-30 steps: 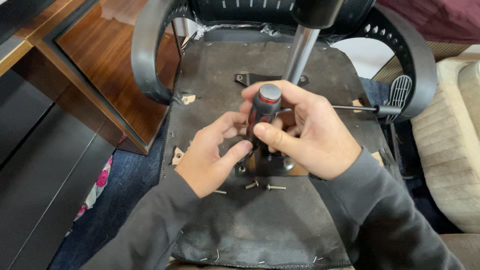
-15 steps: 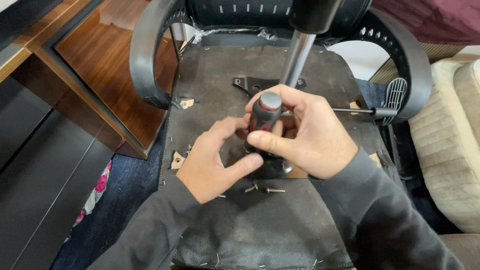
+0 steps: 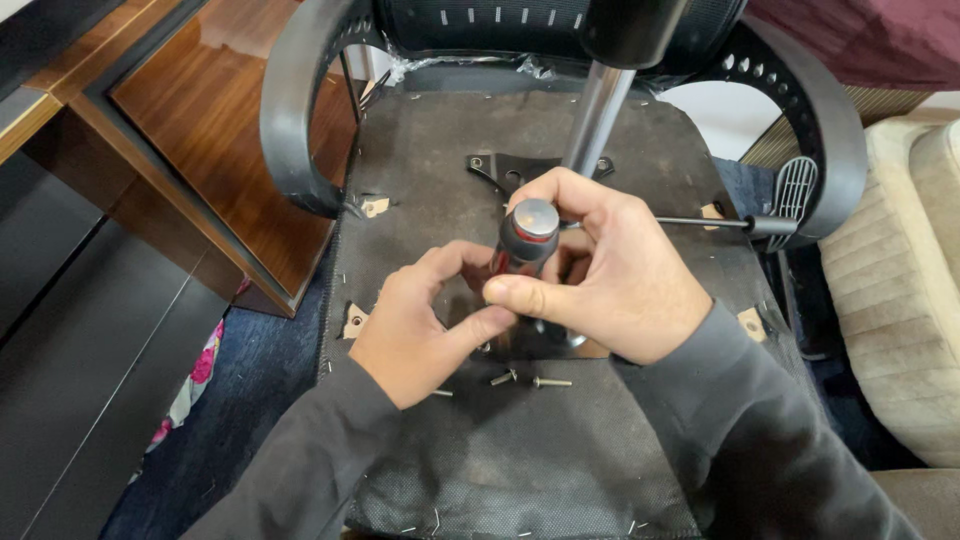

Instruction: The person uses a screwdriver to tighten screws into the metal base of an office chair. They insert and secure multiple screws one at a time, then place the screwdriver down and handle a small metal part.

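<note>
head view, close, looking down

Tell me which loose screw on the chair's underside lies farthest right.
The long-shafted screw, lying level beneath the right hand; the stubbier screw sits tilted to its left.

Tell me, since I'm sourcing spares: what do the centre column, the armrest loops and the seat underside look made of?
Centre column: polished metal, likely steel, with bright streaked reflections. Armrest loops: black moulded plastic, smooth with a dull sheen. Seat underside: dark non-woven fabric, matte and fibrous, stapled along its edge.
</note>
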